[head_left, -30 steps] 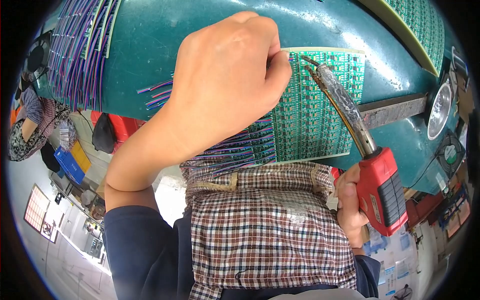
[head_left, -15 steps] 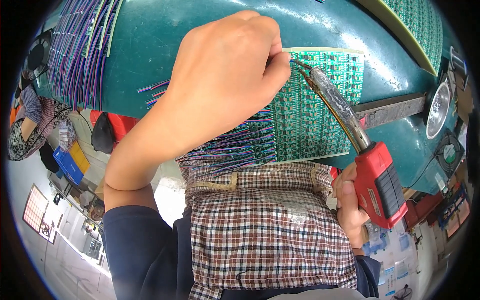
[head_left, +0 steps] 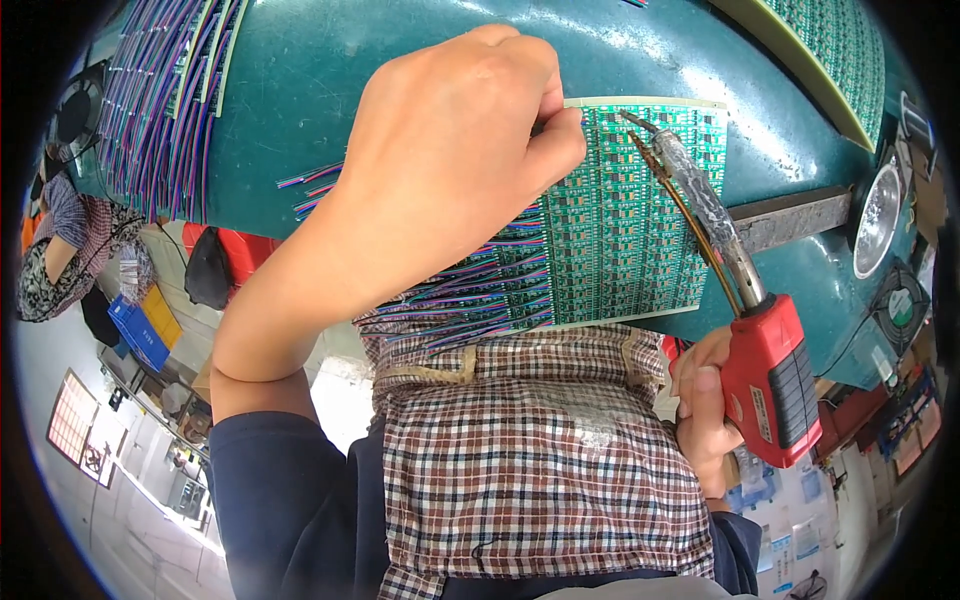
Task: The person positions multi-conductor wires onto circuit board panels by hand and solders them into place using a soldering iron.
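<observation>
My left hand (head_left: 465, 140) is closed in a pinch over the upper left part of a green circuit board panel (head_left: 625, 230). A thin wire is between its fingertips, mostly hidden by the hand. Purple, blue and black wires (head_left: 450, 310) fan out from the panel's left side, partly under my forearm. My right hand (head_left: 708, 405) grips the red handle of a soldering gun (head_left: 770, 380). Its metal barrel slants up and left, with a thin brass-coloured feed tube alongside. The iron's tip is over the panel's top rows, a little right of my left fingertips.
Wired boards (head_left: 160, 110) lie in a pile at the far left of the green table (head_left: 300, 60). At the right are a metal bar (head_left: 790, 220), a round metal dish (head_left: 878, 220) and a small fan (head_left: 898, 308). More panels (head_left: 830, 60) stand at the upper right.
The soldering gun has shifted right, and its tip has come away from my left fingertips. My left hand has barely moved; the wire's blue end no longer shows.
</observation>
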